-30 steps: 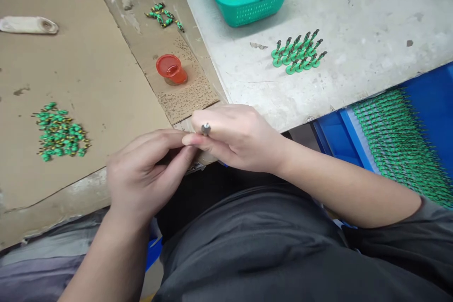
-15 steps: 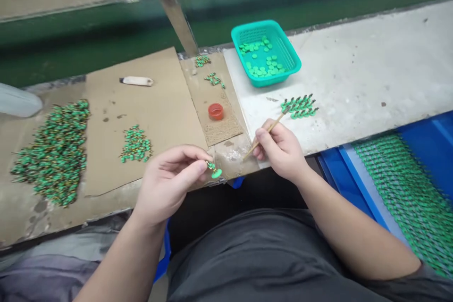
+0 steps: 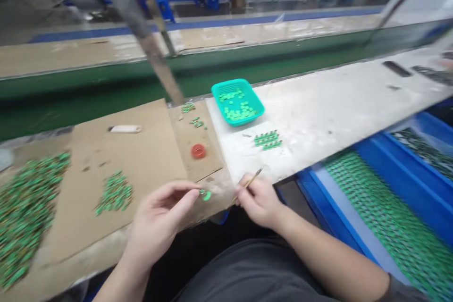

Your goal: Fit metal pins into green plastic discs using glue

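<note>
Between the thumb and fingers of my left hand (image 3: 161, 217) is a small green figurine (image 3: 205, 195) with a round green base, held just above the front edge of the bench. My right hand (image 3: 258, 200) grips a thin wooden brush (image 3: 250, 181), its dark tip pointing up and away from the figurine. Beyond the left hand sits a red cap (image 3: 198, 151) on a cardboard strip. Rows of green pieces on bases (image 3: 268, 139) stand past the right hand. Motion blurs the small details.
A turquoise basket (image 3: 238, 104) holds green discs. On the left lie a large pile of green pieces (image 3: 30, 212), a smaller pile (image 3: 115, 192) and a white-handled tool (image 3: 125, 129) on cardboard (image 3: 148, 151). Blue trays (image 3: 331, 210) of green pieces stand below right. A post (image 3: 155, 56) rises behind.
The view has tipped up and now takes in the room beyond the bench. Both hands still hold the same things; the brush has tilted and its tip has come away from the standing rows.
</note>
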`<state>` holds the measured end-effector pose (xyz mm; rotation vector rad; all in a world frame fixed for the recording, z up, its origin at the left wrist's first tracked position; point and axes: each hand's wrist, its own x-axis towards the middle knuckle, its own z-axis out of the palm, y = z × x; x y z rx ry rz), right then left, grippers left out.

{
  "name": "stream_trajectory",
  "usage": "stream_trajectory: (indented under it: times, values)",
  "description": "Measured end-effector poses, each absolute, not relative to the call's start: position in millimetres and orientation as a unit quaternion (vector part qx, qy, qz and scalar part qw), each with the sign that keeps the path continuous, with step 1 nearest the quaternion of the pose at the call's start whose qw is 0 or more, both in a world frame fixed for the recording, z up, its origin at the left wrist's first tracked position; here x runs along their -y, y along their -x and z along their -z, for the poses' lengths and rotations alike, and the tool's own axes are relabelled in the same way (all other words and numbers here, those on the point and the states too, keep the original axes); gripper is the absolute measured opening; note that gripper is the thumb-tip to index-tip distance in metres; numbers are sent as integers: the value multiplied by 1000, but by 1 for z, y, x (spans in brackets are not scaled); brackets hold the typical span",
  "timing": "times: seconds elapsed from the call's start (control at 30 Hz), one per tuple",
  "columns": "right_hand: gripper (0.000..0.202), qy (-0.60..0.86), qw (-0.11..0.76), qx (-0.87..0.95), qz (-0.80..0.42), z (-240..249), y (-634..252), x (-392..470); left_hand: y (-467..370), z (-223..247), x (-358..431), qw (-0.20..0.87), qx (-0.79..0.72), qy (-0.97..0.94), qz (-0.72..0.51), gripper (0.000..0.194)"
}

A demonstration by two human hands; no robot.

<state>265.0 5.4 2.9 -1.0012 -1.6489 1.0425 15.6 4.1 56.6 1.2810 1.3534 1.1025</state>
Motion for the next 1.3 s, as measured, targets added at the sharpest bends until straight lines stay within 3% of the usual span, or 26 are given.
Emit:
stream_trajectory:
  times: [0.17, 0.43, 0.77, 0.93, 1.1, 1.3]
  values:
    - [42, 432, 473, 683, -351, -6, -308, 28, -73, -36, -41, 315, -559, -653, -402, 31]
    - [36, 467, 511, 632, -348, -5, -354, 42, -167, -21, -92, 229, -551, -713, -369, 37]
    - [38, 473, 526, 598, -377, 0, -371, 44, -165, -17, -85, 181, -582, -727, -318, 44]
    - [45, 462, 537, 569, -417, -8, -369, 45, -129, -51, -95, 127, -614, -734, -261, 44]
    - [52, 439, 533, 519, -504, -19, -357, 40, -121, -108, -186, 95, -593, -788, -138, 29]
    - [56, 449, 488, 570, -485, -31, -352, 33, -168, -125, -283, 129, -549, -826, 22, 49]
